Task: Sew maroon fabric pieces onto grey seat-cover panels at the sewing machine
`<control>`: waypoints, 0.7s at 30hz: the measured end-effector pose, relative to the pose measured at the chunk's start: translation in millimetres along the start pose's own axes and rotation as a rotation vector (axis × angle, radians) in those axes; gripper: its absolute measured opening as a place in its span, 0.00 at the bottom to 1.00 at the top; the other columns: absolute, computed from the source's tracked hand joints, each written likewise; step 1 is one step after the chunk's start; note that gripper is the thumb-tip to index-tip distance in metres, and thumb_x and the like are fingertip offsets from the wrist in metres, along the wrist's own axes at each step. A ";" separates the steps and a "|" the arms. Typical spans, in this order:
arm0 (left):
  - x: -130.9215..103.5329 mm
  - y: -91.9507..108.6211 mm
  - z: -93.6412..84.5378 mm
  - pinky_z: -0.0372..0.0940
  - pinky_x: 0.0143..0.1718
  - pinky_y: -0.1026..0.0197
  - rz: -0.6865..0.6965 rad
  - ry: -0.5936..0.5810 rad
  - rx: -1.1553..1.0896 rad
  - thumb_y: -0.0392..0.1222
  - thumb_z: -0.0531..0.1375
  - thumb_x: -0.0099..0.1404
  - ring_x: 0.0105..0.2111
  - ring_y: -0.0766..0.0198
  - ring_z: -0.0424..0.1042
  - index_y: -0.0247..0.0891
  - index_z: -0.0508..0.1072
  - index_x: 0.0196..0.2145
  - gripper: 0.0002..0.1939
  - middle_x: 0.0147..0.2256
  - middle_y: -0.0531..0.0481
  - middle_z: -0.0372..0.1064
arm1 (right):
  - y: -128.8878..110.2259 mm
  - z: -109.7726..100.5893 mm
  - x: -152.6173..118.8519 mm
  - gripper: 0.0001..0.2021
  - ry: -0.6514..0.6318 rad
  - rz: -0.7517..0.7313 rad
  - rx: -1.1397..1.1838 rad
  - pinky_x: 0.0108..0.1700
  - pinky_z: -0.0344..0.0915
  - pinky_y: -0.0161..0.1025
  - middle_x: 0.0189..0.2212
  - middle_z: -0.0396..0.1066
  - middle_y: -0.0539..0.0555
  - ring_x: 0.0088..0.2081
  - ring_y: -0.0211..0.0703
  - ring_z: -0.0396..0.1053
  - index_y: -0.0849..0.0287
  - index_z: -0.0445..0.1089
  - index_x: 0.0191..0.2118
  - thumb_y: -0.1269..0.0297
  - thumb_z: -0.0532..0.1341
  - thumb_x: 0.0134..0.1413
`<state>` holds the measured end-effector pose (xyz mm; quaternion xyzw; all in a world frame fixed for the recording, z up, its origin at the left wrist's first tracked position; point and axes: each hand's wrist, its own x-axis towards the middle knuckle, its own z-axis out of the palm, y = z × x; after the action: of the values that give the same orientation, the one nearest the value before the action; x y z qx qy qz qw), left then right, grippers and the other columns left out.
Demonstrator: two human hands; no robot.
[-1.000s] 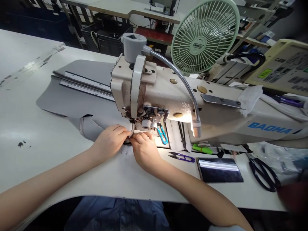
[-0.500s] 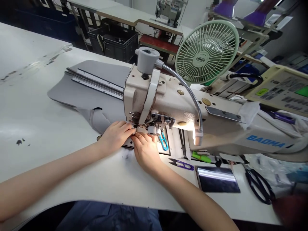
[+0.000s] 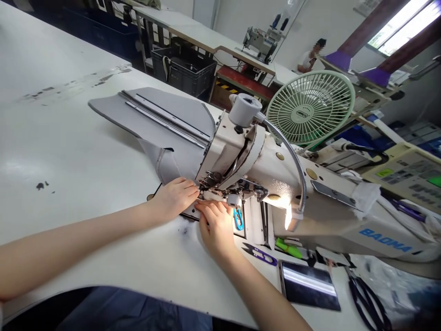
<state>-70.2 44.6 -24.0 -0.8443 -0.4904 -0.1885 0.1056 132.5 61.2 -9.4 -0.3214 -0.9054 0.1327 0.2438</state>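
Head cam: A worker's bare left hand (image 3: 177,197) & bare right hand (image 3: 217,225) work side by side at the needle end of a cream-painted metal sewing mach. (image 3: 282,179), lettered "BAOMA" in blue, on a white tabletop (image 3: 69,184). A smooth grey sheet of fabric (image 3: 172,142), w/ two pale, dark-edged strips (image 3: 165,125) on it, spreads left of & beyond the mach. head, its near part folded & reaching the left hand. That hand's fingers bend together at the fabric's near end, tips close by the needle area; whether they pinch the cloth, can't tell. The right hand's fingers curve forward just beside them, tips partly hidden; grip can't be told there either. A silver gooseneck lamp (image 3: 294,158) arcs over the mach., its lit tip to the right of the hands. Small bright-blue thread snips (image 3: 240,222) lie just right of the right hand; farther right & nearer are purple-handled snips (image 3: 260,254), a glossy black phone (image 3: 308,285) & black-handled scissors (image 3: 370,299). Beyond the mach.: a round pale-green plastic fan (image 3: 310,108) &, at right, a beige control box (image 3: 406,174). Far bkgd: a dark-grey plastic crate (image 3: 184,69), left, & another person (image 3: 305,64), partly visible, right.
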 end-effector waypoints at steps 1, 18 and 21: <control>0.8 -0.5 -0.4 0.61 0.46 0.55 -0.001 -0.003 0.009 0.29 0.51 0.70 0.45 0.58 0.69 0.35 0.74 0.41 0.12 0.42 0.44 0.75 | -0.2 -0.1 0.1 0.12 -0.001 0.001 0.002 0.52 0.55 0.45 0.46 0.78 0.50 0.46 0.44 0.71 0.54 0.73 0.44 0.74 0.56 0.62; 1.4 -4.0 2.4 0.58 0.43 0.57 0.020 0.051 -0.033 0.30 0.51 0.70 0.39 0.61 0.67 0.35 0.74 0.36 0.12 0.34 0.49 0.73 | -0.5 -3.5 4.4 0.12 0.001 -0.045 0.010 0.52 0.55 0.46 0.44 0.78 0.51 0.45 0.44 0.72 0.53 0.72 0.43 0.75 0.54 0.63; 4.3 -5.3 0.9 0.58 0.50 0.57 0.004 0.104 -0.008 0.31 0.53 0.69 0.40 0.63 0.68 0.37 0.75 0.36 0.10 0.35 0.50 0.74 | -0.1 -3.6 4.5 0.13 -0.001 -0.068 -0.001 0.51 0.57 0.45 0.44 0.78 0.51 0.45 0.44 0.72 0.53 0.73 0.44 0.74 0.55 0.63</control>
<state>-72.7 51.0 -23.1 -0.8346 -0.4819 -0.2340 0.1279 131.3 64.3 -4.7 -0.2907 -0.9159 0.1239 0.2474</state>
